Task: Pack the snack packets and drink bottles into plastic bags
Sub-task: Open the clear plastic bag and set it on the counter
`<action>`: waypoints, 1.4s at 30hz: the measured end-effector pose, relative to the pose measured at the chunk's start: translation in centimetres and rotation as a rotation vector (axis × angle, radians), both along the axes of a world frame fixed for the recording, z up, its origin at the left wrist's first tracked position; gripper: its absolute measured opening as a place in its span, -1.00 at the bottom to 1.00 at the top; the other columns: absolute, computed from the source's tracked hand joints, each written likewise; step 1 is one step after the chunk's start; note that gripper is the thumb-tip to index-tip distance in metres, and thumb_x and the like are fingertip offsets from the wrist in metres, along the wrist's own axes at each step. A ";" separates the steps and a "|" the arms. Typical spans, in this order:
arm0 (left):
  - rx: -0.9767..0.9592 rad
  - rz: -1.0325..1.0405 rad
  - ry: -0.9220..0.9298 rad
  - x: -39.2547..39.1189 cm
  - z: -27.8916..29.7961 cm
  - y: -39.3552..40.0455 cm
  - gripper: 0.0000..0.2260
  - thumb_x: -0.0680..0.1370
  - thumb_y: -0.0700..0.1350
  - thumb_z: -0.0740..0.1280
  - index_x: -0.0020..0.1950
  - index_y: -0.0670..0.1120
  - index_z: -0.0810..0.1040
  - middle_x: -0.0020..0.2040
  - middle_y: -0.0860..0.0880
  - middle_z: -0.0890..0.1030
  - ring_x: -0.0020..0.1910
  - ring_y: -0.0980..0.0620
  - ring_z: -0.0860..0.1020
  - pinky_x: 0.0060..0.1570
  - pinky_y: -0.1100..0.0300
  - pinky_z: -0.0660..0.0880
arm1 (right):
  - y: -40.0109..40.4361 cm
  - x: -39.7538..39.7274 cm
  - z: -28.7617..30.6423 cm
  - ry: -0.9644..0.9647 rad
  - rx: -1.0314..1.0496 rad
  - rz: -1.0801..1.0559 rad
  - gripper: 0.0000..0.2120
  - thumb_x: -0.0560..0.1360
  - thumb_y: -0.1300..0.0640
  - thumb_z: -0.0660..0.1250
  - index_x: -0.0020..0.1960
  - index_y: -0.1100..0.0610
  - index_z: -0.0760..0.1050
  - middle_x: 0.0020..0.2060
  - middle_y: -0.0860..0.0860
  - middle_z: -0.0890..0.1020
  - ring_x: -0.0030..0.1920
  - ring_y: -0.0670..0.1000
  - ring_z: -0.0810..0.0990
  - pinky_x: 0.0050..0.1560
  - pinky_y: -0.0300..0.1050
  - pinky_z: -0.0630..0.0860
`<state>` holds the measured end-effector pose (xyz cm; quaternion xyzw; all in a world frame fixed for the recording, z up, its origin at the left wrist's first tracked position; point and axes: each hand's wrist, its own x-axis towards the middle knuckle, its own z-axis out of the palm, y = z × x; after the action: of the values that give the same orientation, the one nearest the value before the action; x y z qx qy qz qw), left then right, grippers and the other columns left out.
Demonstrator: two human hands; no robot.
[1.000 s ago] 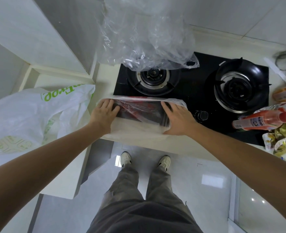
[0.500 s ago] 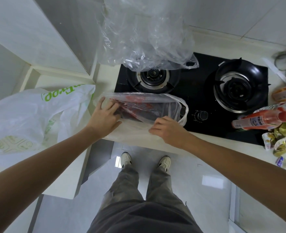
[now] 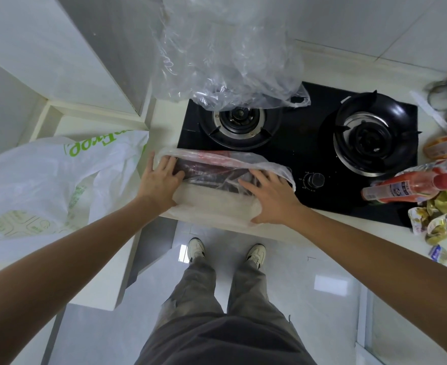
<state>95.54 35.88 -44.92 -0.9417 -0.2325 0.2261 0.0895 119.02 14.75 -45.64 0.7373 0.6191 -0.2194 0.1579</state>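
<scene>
A clear plastic bag (image 3: pixel 217 204) lies flat at the front edge of the worktop (image 3: pixel 348 233), partly over the black gas hob (image 3: pixel 296 143), with red and dark snack packets (image 3: pixel 211 171) showing through its film. The left hand (image 3: pixel 159 183) lies on the bag's left end, fingers spread and flat; this grip presses and pinches nothing that I can see. The right hand (image 3: pixel 269 198) lies on the right end by the bag's mouth, fingers likewise spread over the film, thumb at the near edge. The step in hand looks like flattening and settling this filled bag, pushing the air out or folding the mouth over.

Still unpacked to the right lie a red drink bottle (image 3: pixel 411 187), touching the hob's right edge, and a heap of gold-wrapped snacks (image 3: pixel 440 214) just beside it. A white carrier bag with green print (image 3: pixel 59 185) sits on the lower ledge to the left, and crumpled clear film (image 3: pixel 230 61) covers the far burner.

Next, probably, the mouth wants gathering and closing, which calls for both hands to change from flat pressing to pinching the thin, slippery film.
</scene>
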 end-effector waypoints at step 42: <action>-0.013 0.079 0.069 0.0 1.0 2.2 -0.20 0.43 0.38 0.37 0.51 -0.07 0.31 0.57 -0.11 0.15 0.60 -0.10 0.02 0.57 -0.20 -0.13 | 0.3 1.9 0.2 -0.130 0.248 0.071 -0.36 0.56 -0.30 0.27 0.26 0.25 0.63 0.37 0.14 0.55 0.42 0.12 0.46 0.49 0.07 0.36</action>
<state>95.57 38.07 -43.97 -0.9239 -0.2650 0.2632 0.0825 120.89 15.06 -45.40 0.7413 0.6558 -0.0874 0.1131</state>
